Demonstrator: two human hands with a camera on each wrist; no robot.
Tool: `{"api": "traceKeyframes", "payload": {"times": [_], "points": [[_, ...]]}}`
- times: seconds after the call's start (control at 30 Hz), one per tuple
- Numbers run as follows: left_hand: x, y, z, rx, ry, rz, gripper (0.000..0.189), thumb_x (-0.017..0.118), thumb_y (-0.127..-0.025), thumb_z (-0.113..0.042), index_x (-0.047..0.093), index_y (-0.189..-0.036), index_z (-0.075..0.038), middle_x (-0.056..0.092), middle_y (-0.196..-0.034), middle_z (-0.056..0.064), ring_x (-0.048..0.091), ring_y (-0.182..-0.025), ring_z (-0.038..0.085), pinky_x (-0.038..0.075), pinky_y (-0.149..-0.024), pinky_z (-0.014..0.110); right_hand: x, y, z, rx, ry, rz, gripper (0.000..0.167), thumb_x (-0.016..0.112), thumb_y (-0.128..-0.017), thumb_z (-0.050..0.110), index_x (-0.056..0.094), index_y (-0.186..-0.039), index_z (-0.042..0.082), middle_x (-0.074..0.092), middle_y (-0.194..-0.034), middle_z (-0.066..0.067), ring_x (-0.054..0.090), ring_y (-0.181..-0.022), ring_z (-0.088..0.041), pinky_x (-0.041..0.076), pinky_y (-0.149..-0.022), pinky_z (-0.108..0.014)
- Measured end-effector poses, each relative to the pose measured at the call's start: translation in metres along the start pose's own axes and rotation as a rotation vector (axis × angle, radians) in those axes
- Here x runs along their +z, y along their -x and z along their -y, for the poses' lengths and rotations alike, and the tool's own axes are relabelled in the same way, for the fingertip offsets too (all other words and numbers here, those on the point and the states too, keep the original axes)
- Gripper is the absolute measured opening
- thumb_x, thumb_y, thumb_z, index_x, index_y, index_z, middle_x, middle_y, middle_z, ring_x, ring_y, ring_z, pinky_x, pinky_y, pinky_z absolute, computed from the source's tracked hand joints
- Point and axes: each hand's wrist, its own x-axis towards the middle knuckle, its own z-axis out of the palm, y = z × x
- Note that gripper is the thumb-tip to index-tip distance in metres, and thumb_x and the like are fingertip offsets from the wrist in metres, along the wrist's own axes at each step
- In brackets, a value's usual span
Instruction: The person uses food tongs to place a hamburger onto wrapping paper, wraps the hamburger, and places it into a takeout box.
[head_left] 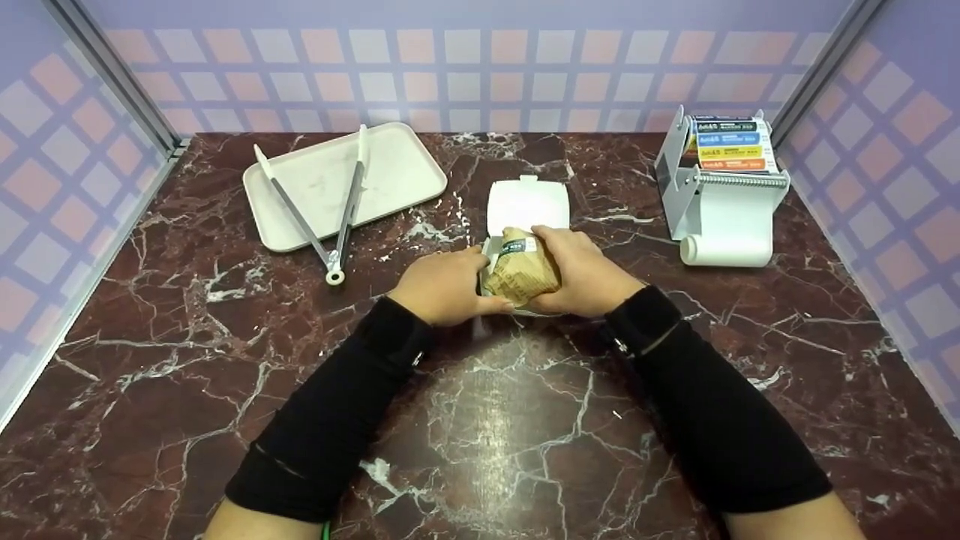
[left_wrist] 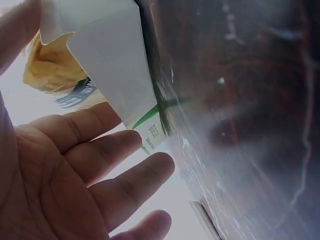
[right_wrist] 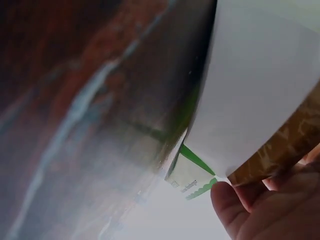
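A burger in brown printed paper [head_left: 521,274] sits tilted in a white burger box [head_left: 529,206], its lid thrown back. A label strip shows on the wrapper. My right hand [head_left: 589,274] grips the wrapped burger from the right, thumb at the front and fingers round the back. On the other side, my left hand [head_left: 446,289] holds the box at its left wall, thumb by the front edge. The left wrist view shows the fingers [left_wrist: 125,190] along the white box wall [left_wrist: 110,65]. In the right wrist view, fingertips [right_wrist: 227,200] meet the wrapper [right_wrist: 280,150] above the wall.
At the back left, metal tongs [head_left: 349,214] with white tips lie spread across a pale tray [head_left: 405,172]. A label dispenser [head_left: 675,180] with several coloured rolls and a hanging white strip [head_left: 735,225] stands at the back right. Tiled-pattern walls [head_left: 472,75] enclose the marbled table [head_left: 517,435].
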Motion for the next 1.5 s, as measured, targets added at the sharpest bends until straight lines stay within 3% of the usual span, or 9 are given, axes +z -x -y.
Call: {"api": "traceKeyframes", "payload": {"times": [0.17, 0.43, 0.53, 0.67, 0.9, 1.03, 1.13, 1.3, 1.5], "points": [[0.001, -0.001, 0.0, 0.009, 0.021, 0.017, 0.064, 0.07, -0.087, -0.073, 0.067, -0.116, -0.016, 0.075, -0.112, 0.003, 0.073, -0.099, 0.028, 0.06, -0.089, 0.049, 0.001, 0.001, 0.0, -0.029, 0.016, 0.044, 0.111, 0.091, -0.076, 0.03, 0.027, -0.164, 0.003, 0.039, -0.164, -0.022, 0.037, -0.15, -0.043, 0.027, -0.129, -0.056], [-0.001, -0.002, 0.002, 0.016, 0.042, 0.054, 0.06, 0.066, -0.092, -0.068, 0.067, -0.125, -0.018, 0.075, -0.123, 0.004, 0.073, -0.109, 0.03, 0.057, -0.097, 0.051, -0.007, 0.004, -0.006, -0.044, 0.024, 0.111, 0.1, 0.085, -0.083, 0.036, 0.032, -0.165, 0.013, 0.029, -0.171, -0.019, 0.025, -0.157, -0.042, 0.023, -0.129, -0.064], [-0.003, -0.003, 0.004, 0.018, 0.053, 0.061, 0.06, 0.057, -0.099, -0.066, 0.066, -0.134, -0.018, 0.073, -0.132, 0.007, 0.071, -0.118, 0.032, 0.055, -0.103, 0.053, -0.015, 0.006, -0.009, 0.001, 0.036, 0.114, 0.098, 0.087, -0.081, 0.041, 0.038, -0.162, 0.018, 0.034, -0.167, -0.016, 0.031, -0.153, -0.04, 0.031, -0.124, -0.067], [-0.003, -0.004, 0.007, 0.033, 0.064, 0.077, 0.058, 0.046, -0.108, -0.058, 0.06, -0.146, -0.017, 0.066, -0.145, 0.01, 0.064, -0.131, 0.034, 0.05, -0.113, 0.054, -0.02, 0.008, -0.012, 0.024, 0.038, 0.104, 0.095, 0.092, -0.077, 0.04, 0.047, -0.157, 0.018, 0.048, -0.152, -0.014, 0.042, -0.139, -0.035, 0.045, -0.115, -0.062], [-0.002, -0.005, 0.009, 0.01, 0.079, 0.056, 0.052, 0.061, -0.102, -0.056, 0.066, -0.137, -0.018, 0.072, -0.135, 0.008, 0.069, -0.123, 0.032, 0.054, -0.107, 0.052, -0.019, 0.006, -0.013, 0.023, 0.038, 0.095, 0.094, 0.091, -0.078, 0.036, 0.047, -0.158, 0.017, 0.05, -0.154, -0.013, 0.044, -0.14, -0.037, 0.041, -0.119, -0.06], [-0.002, -0.006, 0.009, -0.027, 0.089, 0.042, 0.056, 0.068, -0.098, -0.055, 0.066, -0.14, -0.018, 0.072, -0.136, 0.006, 0.068, -0.124, 0.031, 0.054, -0.108, 0.05, -0.019, 0.005, -0.011, 0.032, 0.024, 0.082, 0.091, 0.092, -0.078, 0.033, 0.048, -0.156, 0.016, 0.051, -0.153, -0.012, 0.046, -0.142, -0.036, 0.041, -0.12, -0.058], [-0.001, -0.006, 0.007, -0.058, 0.093, 0.032, 0.057, 0.07, -0.096, -0.056, 0.066, -0.139, -0.019, 0.079, -0.121, 0.003, 0.07, -0.12, 0.029, 0.054, -0.106, 0.049, -0.018, 0.004, -0.011, 0.033, 0.033, 0.083, 0.091, 0.091, -0.078, 0.032, 0.048, -0.157, 0.015, 0.052, -0.153, -0.012, 0.046, -0.142, -0.036, 0.041, -0.12, -0.058], [0.0, -0.007, 0.004, -0.08, 0.124, 0.046, 0.073, 0.071, -0.094, -0.057, 0.05, -0.155, -0.021, 0.08, -0.092, 0.0, 0.073, -0.111, 0.03, 0.057, -0.101, 0.049, -0.017, 0.004, -0.011, 0.03, 0.041, 0.085, 0.091, 0.09, -0.08, 0.032, 0.047, -0.157, 0.014, 0.053, -0.153, -0.013, 0.046, -0.14, -0.037, 0.041, -0.12, -0.057], [-0.001, -0.01, 0.005, -0.051, 0.144, 0.116, 0.088, 0.066, -0.098, -0.057, 0.023, -0.169, -0.029, 0.076, -0.076, -0.008, 0.065, -0.131, 0.03, 0.048, -0.116, 0.05, -0.017, 0.005, -0.012, 0.032, 0.034, 0.097, 0.089, 0.088, -0.082, 0.029, 0.046, -0.159, 0.014, 0.052, -0.155, -0.015, 0.045, -0.141, -0.038, 0.04, -0.121, -0.059]]}}
